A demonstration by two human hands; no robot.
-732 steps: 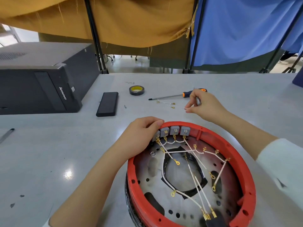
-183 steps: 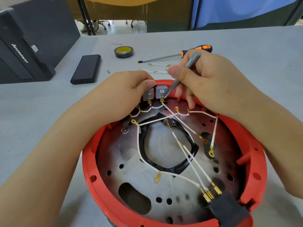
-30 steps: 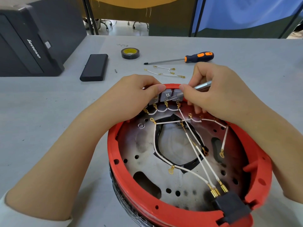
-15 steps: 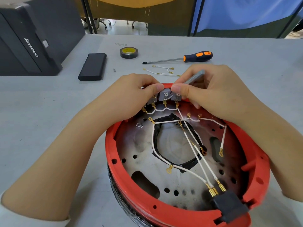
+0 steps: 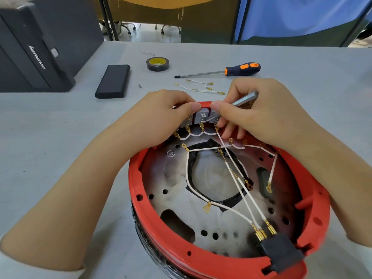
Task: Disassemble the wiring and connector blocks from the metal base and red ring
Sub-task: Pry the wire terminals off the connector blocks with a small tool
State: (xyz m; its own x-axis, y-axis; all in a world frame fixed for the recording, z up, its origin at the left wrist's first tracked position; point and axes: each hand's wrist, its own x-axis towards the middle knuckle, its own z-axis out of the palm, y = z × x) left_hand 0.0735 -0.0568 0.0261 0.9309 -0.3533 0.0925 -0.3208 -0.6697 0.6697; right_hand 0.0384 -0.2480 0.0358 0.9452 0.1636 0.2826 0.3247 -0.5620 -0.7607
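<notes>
Right hand (image 5: 259, 113) pinches a small grey driver (image 5: 239, 101), shaft slanting down-left so its tip meets the grey connector blocks (image 5: 201, 117) at the far rim of the red ring (image 5: 138, 190), where left hand (image 5: 161, 115) grips them.

Two bare forearms reach in from the lower corners, each ending in a bare hand: the left hand (image 5: 161, 119) and the right hand (image 5: 261, 111). No rings, watch or gloves show on either. The fingernails are short and unpainted. A white sleeve (image 5: 40, 266) covers the left arm from just below the elbow, its cuff edge soft and slightly bunched. A strip of the same white cloth shows at the right arm's lower edge (image 5: 360, 252).
</notes>
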